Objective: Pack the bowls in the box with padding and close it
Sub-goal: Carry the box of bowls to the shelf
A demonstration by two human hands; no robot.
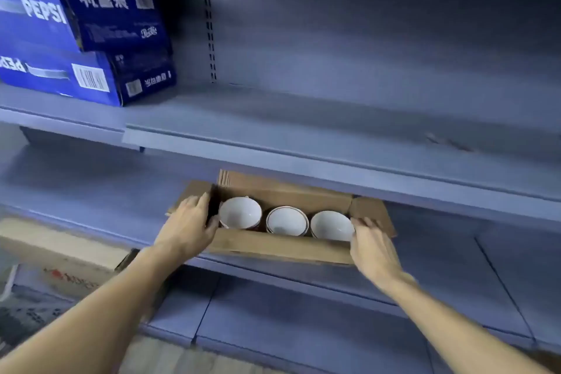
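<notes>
An open brown cardboard box [273, 247] rests on a middle shelf, its flaps spread outwards. Inside stand three white bowls in a row: the left bowl [240, 212], the middle bowl [287, 220] and the right bowl [331, 224]. No padding shows in the box. My left hand [189, 226] grips the box's left end, fingers curled over the edge beside the left bowl. My right hand [372, 244] holds the box's right end, fingertips at the rim next to the right bowl.
Two blue Pepsi cartons [91, 39] are stacked on the upper shelf [303, 136] at the left. That shelf's front edge overhangs the back of the box. A tan carton [60, 255] sits low at the left. A lower shelf [303, 313] juts out beneath my arms.
</notes>
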